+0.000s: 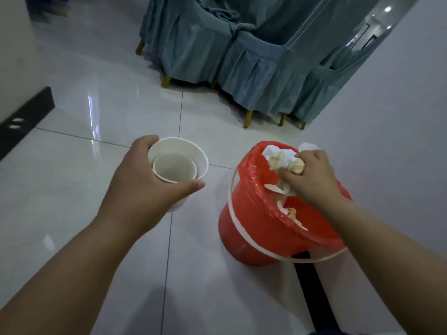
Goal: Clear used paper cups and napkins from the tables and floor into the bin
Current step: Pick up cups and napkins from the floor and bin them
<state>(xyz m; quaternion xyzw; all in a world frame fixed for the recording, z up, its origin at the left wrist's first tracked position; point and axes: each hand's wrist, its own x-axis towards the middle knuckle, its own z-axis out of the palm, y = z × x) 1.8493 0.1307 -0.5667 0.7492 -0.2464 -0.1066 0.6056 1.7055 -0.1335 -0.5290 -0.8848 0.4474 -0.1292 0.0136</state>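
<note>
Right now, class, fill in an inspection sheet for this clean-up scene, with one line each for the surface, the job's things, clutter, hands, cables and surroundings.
Surface: glossy pale tiled floor, with a black strip near the bin.
Job's things: two nested white paper cups; crumpled napkins; red bin with a red liner, standing on the floor.
Clutter: scraps already inside the bin.
Hands: left hand grips the paper cups, left of the bin; right hand holds the napkins over the bin's mouth.
Cables: nothing seen.
Surroundings: chairs in blue-grey covers beyond; dark skirting at left.
</note>
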